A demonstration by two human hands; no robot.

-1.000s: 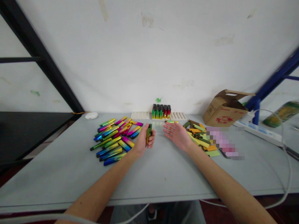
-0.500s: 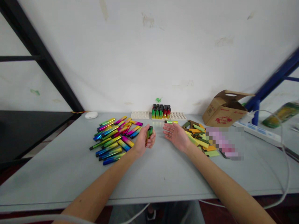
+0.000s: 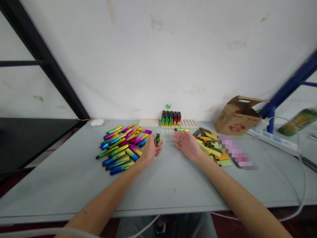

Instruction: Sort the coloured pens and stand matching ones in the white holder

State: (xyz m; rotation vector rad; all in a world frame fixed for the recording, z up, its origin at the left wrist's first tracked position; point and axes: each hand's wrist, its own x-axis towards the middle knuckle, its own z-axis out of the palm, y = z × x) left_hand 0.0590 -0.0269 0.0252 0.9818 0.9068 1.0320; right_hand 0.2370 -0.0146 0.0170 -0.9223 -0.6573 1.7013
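Note:
My left hand (image 3: pixel 150 149) is closed around a green lighter (image 3: pixel 157 138), whose dark top shows above the fingers. Beside it on the left lies a pile of shiny multicoloured lighters (image 3: pixel 119 148). My right hand (image 3: pixel 188 144) is open, palm turned inward, fingers spread, with nothing in it. A green-yellow lighter (image 3: pixel 181 129) lies just behind its fingertips. To its right is a heap of yellow, orange and olive pieces (image 3: pixel 215 150). Upright green and red lighters (image 3: pixel 170 118) stand in rows in a white tray near the wall.
White perforated trays (image 3: pixel 148 122) flank the upright lighters. An open cardboard box (image 3: pixel 237 120), a power strip (image 3: pixel 274 138) and a blurred pink item (image 3: pixel 235 152) are on the right. A white case (image 3: pixel 97 122) sits at the back left. A white cable (image 3: pixel 305 178) hangs at the right.
The lighter in my left hand has tilted and sits lower in the fingers, with less of it showing. My right hand has barely moved.

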